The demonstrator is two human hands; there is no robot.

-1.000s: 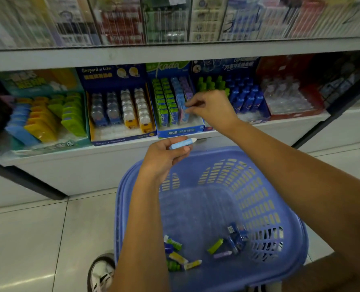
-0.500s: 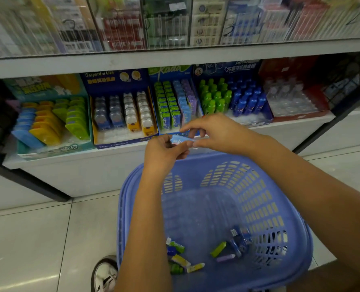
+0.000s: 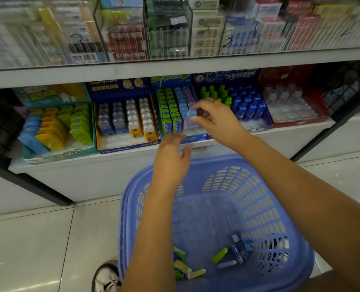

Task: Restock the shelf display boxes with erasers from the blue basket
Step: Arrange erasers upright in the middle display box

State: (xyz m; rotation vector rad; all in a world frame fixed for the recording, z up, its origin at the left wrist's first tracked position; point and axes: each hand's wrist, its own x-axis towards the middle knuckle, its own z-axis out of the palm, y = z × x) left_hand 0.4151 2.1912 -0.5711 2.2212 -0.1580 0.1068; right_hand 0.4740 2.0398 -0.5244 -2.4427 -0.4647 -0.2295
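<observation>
My right hand [image 3: 214, 120] pinches a light blue eraser [image 3: 190, 114] upright at the front of the blue row in the Koala display box [image 3: 194, 137] on the lower shelf. That box holds rows of green, blue and purple erasers. My left hand [image 3: 171, 159] hovers empty just below the shelf edge, fingers relaxed, above the blue basket [image 3: 132, 207]. Several loose erasers [image 3: 219, 255], green, yellow, purple and dark blue, lie on the basket floor.
Left of the Koala box stand a dark blue box of bear-shaped erasers [image 3: 126, 121] and a teal box of coloured items [image 3: 55, 127]. To its right are small bottles [image 3: 248, 104] and a red box [image 3: 290, 106]. A shoe [image 3: 106, 278] shows beside the basket.
The blue eraser passed from my left hand to my right, which carried it up to the Koala box. My left hand let go and is now empty.
</observation>
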